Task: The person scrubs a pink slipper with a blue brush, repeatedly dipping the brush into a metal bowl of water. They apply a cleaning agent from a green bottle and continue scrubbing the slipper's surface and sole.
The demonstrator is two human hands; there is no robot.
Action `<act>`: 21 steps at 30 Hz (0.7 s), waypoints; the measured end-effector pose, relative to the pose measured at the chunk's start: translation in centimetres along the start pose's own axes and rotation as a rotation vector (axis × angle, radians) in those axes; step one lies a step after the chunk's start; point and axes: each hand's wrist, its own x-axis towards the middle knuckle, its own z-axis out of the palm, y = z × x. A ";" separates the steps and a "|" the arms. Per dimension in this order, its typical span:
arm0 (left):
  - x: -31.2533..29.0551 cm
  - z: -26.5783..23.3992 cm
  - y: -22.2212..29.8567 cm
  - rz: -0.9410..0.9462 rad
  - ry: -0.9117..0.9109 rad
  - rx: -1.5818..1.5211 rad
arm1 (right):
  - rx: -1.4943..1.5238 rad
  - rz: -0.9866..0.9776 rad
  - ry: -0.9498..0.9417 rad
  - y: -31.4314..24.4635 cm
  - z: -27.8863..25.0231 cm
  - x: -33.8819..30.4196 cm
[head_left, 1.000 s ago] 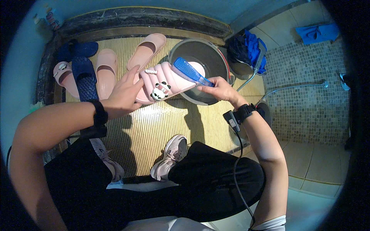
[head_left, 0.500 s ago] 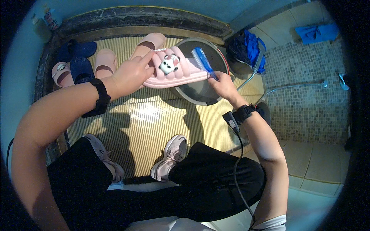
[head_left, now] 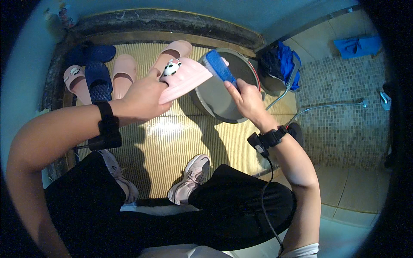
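Observation:
My left hand (head_left: pixel 145 95) grips a pink slipper (head_left: pixel 186 86) with a panda decoration, its fingers wrapped round one end. The slipper is tilted, with its side turned up. In my closed right hand (head_left: pixel 247 99) is a blue scrub brush (head_left: pixel 220 68), its pale bristles facing left. They are at the slipper's far end; whether they touch it I cannot tell. Below both hands stands a round grey bucket (head_left: pixel 206 99), partly covered by the slipper, the brush and my right hand.
Pink slippers (head_left: pixel 123 71) and dark blue slippers (head_left: pixel 99 79) lie on the ribbed yellowish floor (head_left: pixel 172 142) at the left and back. Right of the bucket, a container holds blue and dark cloth (head_left: pixel 284 64). A hose (head_left: pixel 331 104) runs across the tiles. My shoes (head_left: pixel 191 176) are near.
My left hand has rolled the slipper over, so its panda side now faces more away. The brush has turned its blue back upward and shifted slightly left. The view has shifted a little.

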 end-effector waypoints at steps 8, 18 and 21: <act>1.9 1.4 0.3 0.047 -0.007 -0.133 | -0.201 -0.523 -0.241 -2.8 -2.3 -1.2; 0.2 -0.1 -0.4 -0.030 -0.022 -0.026 | -0.072 0.229 -0.142 -0.4 -1.9 1.8; 0.1 -0.1 -0.8 -0.054 -0.068 0.028 | -0.038 -0.069 -0.153 -3.3 0.0 -1.2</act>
